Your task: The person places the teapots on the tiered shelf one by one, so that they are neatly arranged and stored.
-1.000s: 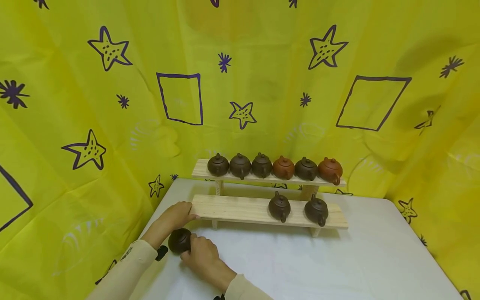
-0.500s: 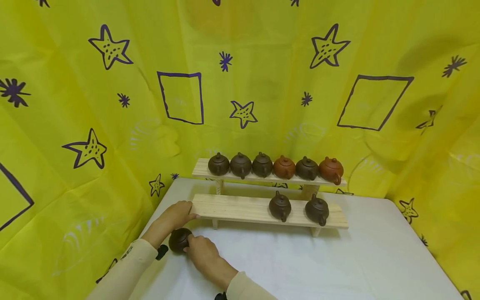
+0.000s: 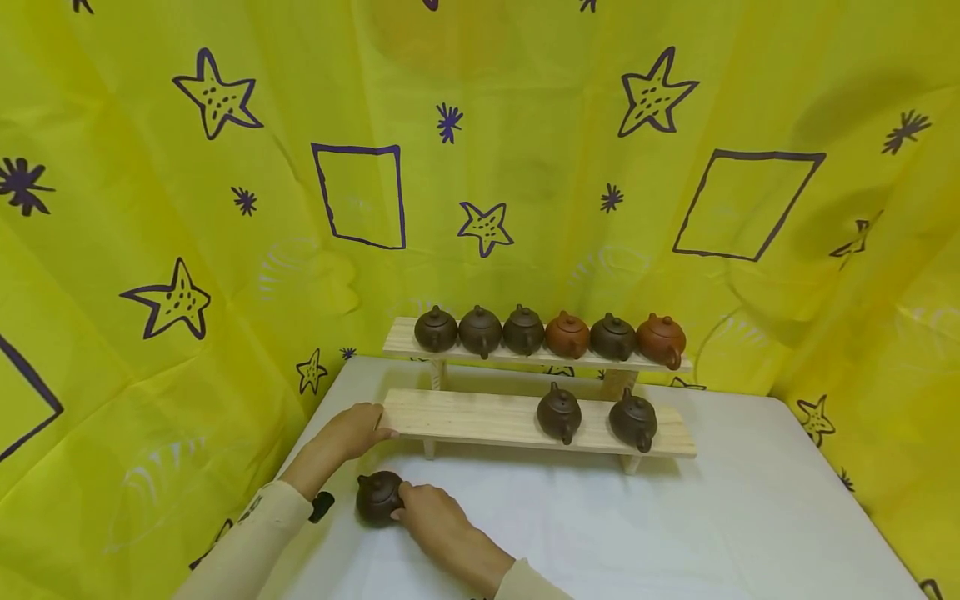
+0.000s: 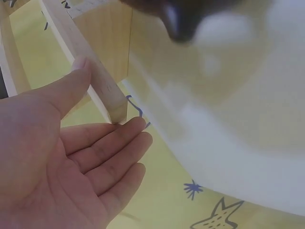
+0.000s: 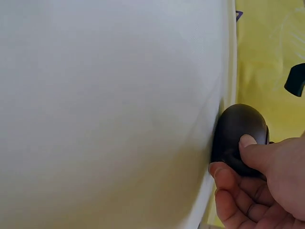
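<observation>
Between thumb and fingers, my right hand [image 3: 442, 521] grips a small dark brown teapot [image 3: 378, 498] by its handle side. Its spout points left, away from that hand. In the right wrist view the thumb presses on the dark body [image 5: 238, 131], with the fingers curled beneath; whether the pot touches the tabletop I cannot tell. My left hand [image 3: 351, 432] is at the left end of the lower wooden shelf [image 3: 457, 415]. The left wrist view has its thumb on the shelf edge [image 4: 102, 83] and its nearly straight fingers [image 4: 112, 169] by the board's end.
Two dark teapots [image 3: 559, 413] stand on the lower shelf's right half. The upper shelf [image 3: 401, 335] bears several teapots, dark brown and reddish [image 3: 567, 335]. A white cloth-covered table [image 3: 570, 533] lies under everything. Yellow patterned curtains [image 3: 525, 167] surround it.
My right hand has drawn the teapot to the right and nearer to me, out from beside the left forearm; its spout now shows. The left hand stays at the shelf end.
</observation>
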{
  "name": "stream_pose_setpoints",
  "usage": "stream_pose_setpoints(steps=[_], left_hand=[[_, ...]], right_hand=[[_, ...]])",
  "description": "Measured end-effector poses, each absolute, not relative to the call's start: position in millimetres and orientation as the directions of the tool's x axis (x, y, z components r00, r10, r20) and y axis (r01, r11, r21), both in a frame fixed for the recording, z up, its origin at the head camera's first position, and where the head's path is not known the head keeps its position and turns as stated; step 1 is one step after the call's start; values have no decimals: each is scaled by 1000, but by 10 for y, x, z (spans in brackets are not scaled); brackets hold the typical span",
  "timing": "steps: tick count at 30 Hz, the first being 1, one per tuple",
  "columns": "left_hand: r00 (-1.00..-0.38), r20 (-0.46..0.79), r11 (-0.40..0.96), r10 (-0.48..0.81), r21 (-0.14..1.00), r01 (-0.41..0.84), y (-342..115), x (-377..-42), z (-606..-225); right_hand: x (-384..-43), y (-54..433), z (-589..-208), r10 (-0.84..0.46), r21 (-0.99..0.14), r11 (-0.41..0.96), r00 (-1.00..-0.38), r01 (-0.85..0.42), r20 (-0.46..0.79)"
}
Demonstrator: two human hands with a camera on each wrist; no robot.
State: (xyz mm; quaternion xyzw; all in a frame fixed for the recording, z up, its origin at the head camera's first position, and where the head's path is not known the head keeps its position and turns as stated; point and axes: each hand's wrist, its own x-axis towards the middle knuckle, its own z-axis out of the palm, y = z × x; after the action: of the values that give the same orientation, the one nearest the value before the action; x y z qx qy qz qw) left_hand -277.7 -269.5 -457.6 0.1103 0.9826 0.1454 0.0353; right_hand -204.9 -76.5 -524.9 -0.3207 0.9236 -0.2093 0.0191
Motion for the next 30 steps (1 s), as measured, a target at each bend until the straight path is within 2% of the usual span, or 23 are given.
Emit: stream_pose_setpoints(steps=[6,12,17,24,30], left_hand=[[-974,-36,933,226,295,206,-2692,-2768,-4561],[-970,-20,931,243,287,227,-2689,-2765,-4557],[-969,-23,931,244,286,228,-2697,-2761,-4563],[-969,-25,932,246,281,229,-2710,-2780,-4579],[-972,-48,937,228,282,206,-2692,-2785,-4565]], right_hand=[[-2005,-486,-5260,-603,-486,657,-789,-576,120],[-1973,-251,-5219,-542,-504,665,-820,-551,183],[-1970,-79,-5079,-526,-528,645,-822,-552,217],[-2071,78,-4878,-488,-547,628,-828,-553,277],[-2218,193,-4709,-410,-572,641,-858,-512,309]])
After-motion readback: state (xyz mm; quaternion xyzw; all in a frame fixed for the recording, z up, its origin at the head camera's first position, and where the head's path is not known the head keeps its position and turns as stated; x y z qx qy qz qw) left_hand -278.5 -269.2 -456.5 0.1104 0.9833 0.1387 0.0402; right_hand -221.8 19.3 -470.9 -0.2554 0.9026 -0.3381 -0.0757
